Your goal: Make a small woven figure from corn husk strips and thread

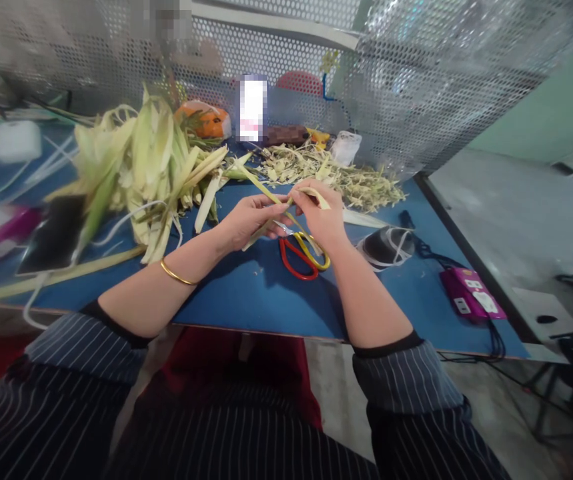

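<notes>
At the middle of the clock face, above the blue table, we are holding a narrow husk strip between both hands. It is looking pale yellow-green and flat, its long end slanting up toward eleven o'clock and more pale husk curving over our right fingers. Our left hand is pinching it between thumb and fingertips; our right hand is closing thumb and forefinger on it, just beside the left fingertips. Scissors with one red and one yellow handle are lying just below, toward six. At ten, a heap of broad green and cream husks is spreading; at one, thin, curled scraps are piling up. Toward three, a dark object wrapped in white is resting, and at four, a purple box is sitting.
</notes>
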A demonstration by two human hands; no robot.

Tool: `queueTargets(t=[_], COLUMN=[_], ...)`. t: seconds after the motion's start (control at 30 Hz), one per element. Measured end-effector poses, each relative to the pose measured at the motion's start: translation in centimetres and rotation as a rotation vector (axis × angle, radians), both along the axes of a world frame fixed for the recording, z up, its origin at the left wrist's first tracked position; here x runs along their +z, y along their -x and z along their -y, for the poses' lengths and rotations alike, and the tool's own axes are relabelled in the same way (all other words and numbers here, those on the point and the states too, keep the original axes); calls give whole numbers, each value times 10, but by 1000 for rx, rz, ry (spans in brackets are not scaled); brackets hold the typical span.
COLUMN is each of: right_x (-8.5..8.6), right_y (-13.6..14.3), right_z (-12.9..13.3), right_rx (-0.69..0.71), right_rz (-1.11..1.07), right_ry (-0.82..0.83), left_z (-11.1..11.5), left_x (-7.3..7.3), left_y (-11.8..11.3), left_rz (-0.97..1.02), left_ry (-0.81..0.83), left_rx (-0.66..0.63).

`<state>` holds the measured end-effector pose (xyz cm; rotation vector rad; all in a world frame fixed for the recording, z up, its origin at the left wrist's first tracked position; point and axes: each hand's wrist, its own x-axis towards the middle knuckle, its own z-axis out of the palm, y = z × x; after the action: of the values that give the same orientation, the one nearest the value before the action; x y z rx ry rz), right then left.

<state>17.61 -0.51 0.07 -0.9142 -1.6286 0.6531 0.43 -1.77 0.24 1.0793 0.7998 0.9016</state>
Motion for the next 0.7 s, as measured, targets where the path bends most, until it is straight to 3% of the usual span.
queueTargets(t=[0.2, 0.47, 0.7], right_x=[1, 1, -13], right_y=[-2, -4, -1], right_z=[0, -2, -7], right_rx=[-58, -169, -298], right_rz=[29, 179, 291], right_ry=[24, 68, 87], left_z=[-1, 2, 4], left_x=[-1, -1, 1], left_y=[0, -5, -9], left_rz=[-43, -73, -104], left_ry=[-114, -43, -24], left_rx=[128, 110, 83])
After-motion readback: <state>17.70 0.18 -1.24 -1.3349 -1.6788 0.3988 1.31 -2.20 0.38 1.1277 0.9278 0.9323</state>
